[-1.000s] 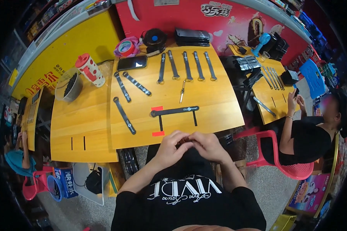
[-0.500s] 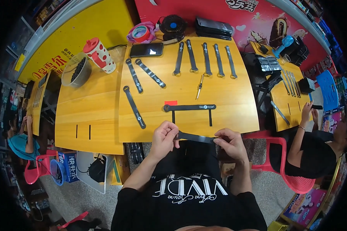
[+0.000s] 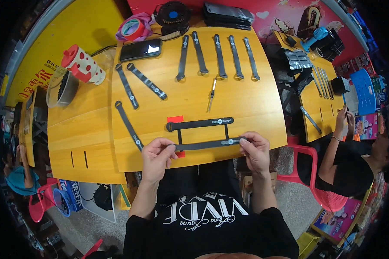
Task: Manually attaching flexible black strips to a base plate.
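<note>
A black strap (image 3: 203, 145) with a pale label near its right end is stretched between my hands, over the front part of the yellow table. My left hand (image 3: 157, 156) pinches its left end; my right hand (image 3: 256, 150) pinches the labelled right end. Just beyond lies another black strap (image 3: 203, 123), its slotted round end to the left. Two short dark lines (image 3: 226, 131) run between the two straps. A red patch (image 3: 175, 119) shows at the lying strap's left end, and a smaller red patch (image 3: 180, 154) beside my left fingers.
Several straps (image 3: 219, 56) lie in a back row, others (image 3: 127, 86) at left. A slim pen-like tool (image 3: 212, 95), phone (image 3: 140, 49), tape roll (image 3: 133, 29) and small fan (image 3: 173, 15) are on the table. A dotted cup (image 3: 84, 64) stands left. Co-workers sit on both sides.
Both hands have moved forward from the table's front edge, carrying the strap over the tabletop. They are wider apart, and the strap's label now faces up. The view has shifted slightly.
</note>
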